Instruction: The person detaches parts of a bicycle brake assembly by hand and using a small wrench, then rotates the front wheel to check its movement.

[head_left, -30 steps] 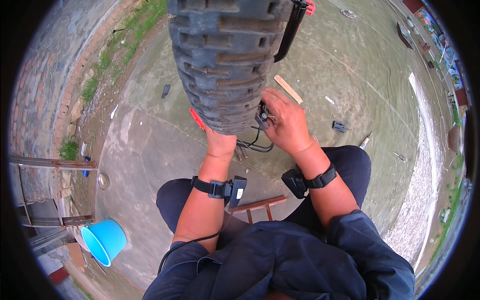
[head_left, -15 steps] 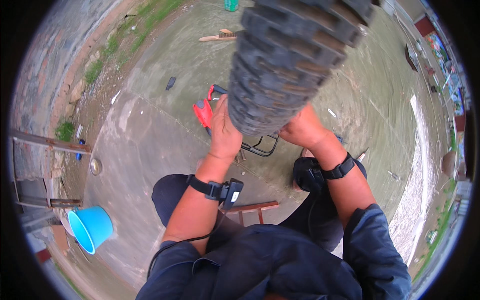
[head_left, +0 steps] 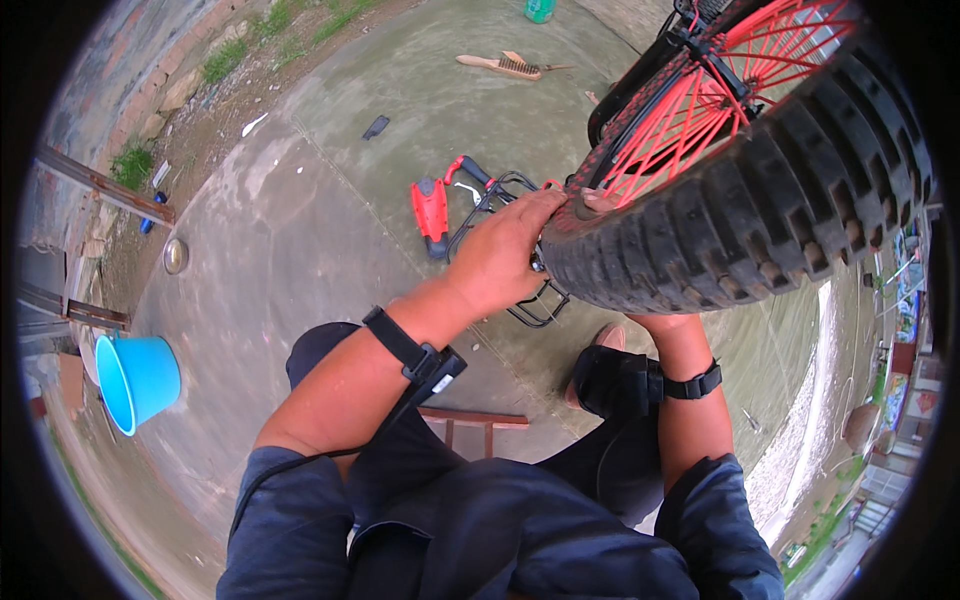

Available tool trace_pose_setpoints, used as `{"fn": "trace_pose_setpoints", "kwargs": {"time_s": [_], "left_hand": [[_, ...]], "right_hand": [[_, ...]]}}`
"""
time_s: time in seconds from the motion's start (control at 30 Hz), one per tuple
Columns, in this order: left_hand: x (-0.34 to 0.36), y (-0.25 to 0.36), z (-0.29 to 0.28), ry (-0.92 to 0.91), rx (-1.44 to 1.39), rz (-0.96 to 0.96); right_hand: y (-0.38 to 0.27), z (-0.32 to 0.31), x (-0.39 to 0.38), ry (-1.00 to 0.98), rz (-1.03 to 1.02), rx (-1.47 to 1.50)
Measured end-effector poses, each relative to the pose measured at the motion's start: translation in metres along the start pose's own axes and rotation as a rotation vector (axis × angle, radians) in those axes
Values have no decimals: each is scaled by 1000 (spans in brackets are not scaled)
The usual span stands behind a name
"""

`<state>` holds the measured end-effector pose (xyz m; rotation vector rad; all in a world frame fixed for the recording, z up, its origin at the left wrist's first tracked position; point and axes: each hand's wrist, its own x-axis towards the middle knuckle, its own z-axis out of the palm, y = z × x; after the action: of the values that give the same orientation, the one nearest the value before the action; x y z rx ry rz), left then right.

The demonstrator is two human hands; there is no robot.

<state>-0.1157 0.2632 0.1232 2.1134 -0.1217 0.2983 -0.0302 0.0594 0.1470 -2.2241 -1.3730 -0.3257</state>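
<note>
A bicycle wheel with a chunky black tyre [head_left: 700, 255] and red spokes [head_left: 665, 135] stands tilted in front of me, leaning to the upper right. My left hand [head_left: 505, 250] grips the tyre's near left edge, its fingers laid over the side and its thumb lower down. My right hand is behind the tyre; mainly its wrist [head_left: 675, 328] shows, so most of its fingers are hidden. Just beyond my left hand is a red and black part [head_left: 430, 210] on the ground. Black metal tubing [head_left: 540, 310] shows below the tyre.
A wooden-handled wire brush [head_left: 510, 66] lies farther off, near a green container [head_left: 539, 10]. A small dark object [head_left: 376, 127] rests on the concrete. To the left stand a blue bucket [head_left: 150, 380] and a round metal dish [head_left: 176, 256]. A reddish-brown stool [head_left: 475, 418] is close by my legs.
The wheel has swung to the right and turned, so its red spokes now show. My left hand has moved right with its edge; my right hand has gone behind the tyre.
</note>
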Motion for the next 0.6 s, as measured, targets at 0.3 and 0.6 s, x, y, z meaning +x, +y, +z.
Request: {"fn": "trace_pose_setpoints", "kwargs": {"time_s": [0.3,0.6], "left_hand": [[5,-10,-9,-39,-44,84],[8,-20,-13,-42,-75,170]], "right_hand": [[-4,-4,1,-9,32,-61],[-12,-2,0,-36,47,-109]]}}
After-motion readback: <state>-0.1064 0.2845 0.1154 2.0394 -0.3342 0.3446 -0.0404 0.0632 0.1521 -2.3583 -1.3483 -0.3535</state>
